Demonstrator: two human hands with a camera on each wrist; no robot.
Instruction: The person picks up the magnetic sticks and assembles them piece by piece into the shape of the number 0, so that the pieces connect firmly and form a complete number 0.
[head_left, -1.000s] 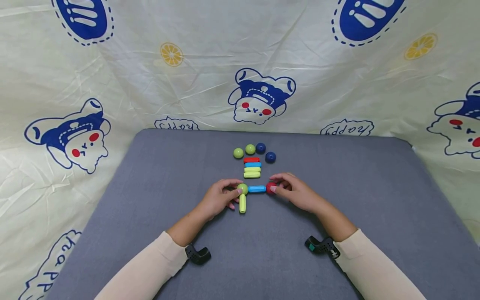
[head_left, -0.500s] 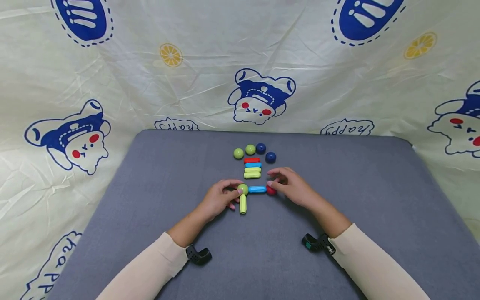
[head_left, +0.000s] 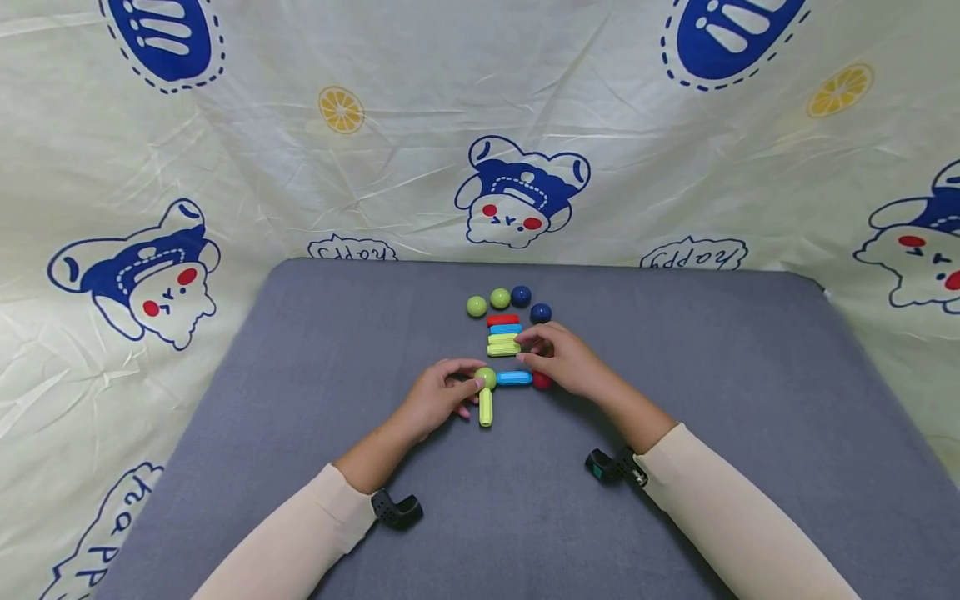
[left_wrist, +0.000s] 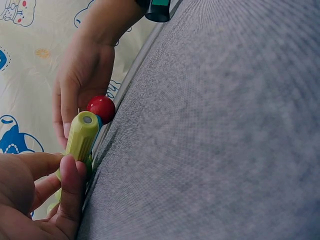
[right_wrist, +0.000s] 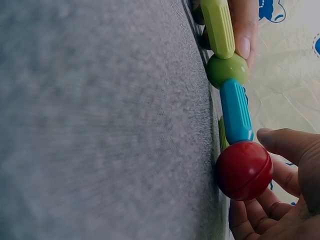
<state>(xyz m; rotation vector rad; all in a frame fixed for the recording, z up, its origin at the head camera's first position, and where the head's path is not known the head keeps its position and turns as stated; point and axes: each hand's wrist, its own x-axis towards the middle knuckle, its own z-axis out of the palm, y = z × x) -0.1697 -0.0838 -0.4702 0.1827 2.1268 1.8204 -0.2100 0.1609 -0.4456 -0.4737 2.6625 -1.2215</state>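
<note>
In the head view my left hand (head_left: 441,392) pinches a light green ball (head_left: 487,377) between thumb and fingers. A yellow-green magnetic stick (head_left: 485,409) runs from that ball toward me, its metal end disc showing in the left wrist view. To the ball's right a blue magnetic stick (head_left: 514,378) leads to a red ball (right_wrist: 244,171). Over the red ball reaches my right hand (head_left: 561,358), thumb and index apart at the right end of two yellow-green magnetic sticks (head_left: 502,350). Whether its fingertips touch them is unclear.
Behind those sticks lie another blue stick (head_left: 506,329) and a red stick (head_left: 502,320). Further back are two light green balls (head_left: 476,307) and two dark blue balls (head_left: 521,296). A patterned cloth (head_left: 405,183) hangs beyond the grey table (head_left: 337,333).
My right hand has let go of the red ball and moved left and away from me to the yellow-green sticks. My left hand stays on the green ball.
</note>
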